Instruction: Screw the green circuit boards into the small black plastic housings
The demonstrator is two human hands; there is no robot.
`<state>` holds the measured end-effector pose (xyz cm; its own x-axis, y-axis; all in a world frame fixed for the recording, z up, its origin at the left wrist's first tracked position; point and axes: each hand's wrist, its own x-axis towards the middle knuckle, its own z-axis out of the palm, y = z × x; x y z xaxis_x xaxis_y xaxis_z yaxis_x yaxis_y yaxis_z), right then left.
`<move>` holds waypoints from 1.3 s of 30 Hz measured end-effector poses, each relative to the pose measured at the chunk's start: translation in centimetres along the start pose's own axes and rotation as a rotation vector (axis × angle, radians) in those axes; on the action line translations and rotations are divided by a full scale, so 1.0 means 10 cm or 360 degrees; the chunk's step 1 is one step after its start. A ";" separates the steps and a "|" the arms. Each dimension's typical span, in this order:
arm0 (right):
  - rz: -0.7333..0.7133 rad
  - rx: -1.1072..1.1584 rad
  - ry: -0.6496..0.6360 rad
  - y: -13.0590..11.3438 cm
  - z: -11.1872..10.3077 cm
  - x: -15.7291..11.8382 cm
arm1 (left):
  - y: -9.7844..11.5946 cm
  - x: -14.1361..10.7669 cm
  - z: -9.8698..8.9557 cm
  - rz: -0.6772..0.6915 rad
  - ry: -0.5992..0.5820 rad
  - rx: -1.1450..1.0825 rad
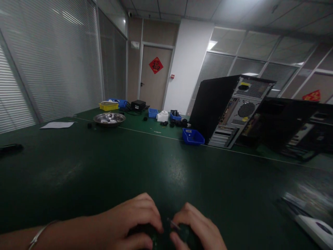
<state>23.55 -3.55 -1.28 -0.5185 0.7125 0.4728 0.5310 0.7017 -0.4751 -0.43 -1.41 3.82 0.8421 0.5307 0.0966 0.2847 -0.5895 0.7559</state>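
Observation:
At the bottom centre, my left hand (132, 220) curls its fingers round a dark object, mostly hidden beneath them. A bracelet (39, 236) circles that wrist. Just to its right, my right hand (199, 225) is closed on a small thin rod (173, 224), pinched between thumb and forefinger; darkness under the palm hides whatever else is there. The two hands are apart by a narrow gap, low over the green table (109, 166).
A blue bin (193, 136) stands beside a black computer tower (215, 104). Farther back left are a metal bowl (109, 119) and a yellow tray (108, 106). A blurred white device (316, 231) lies at the right, a dark object (11, 148) at the left edge.

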 end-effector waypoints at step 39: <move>0.0297 0.0234 -0.0212 -0.05 0.10 0.05 | 0.01 0.04 0.07 -0.0285 0.0108 0.0170</move>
<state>22.35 -3.53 -1.60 -0.5096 0.8170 0.2698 0.5276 0.5444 -0.6521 0.26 -1.68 3.46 0.7420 0.6703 0.0129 0.4771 -0.5414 0.6923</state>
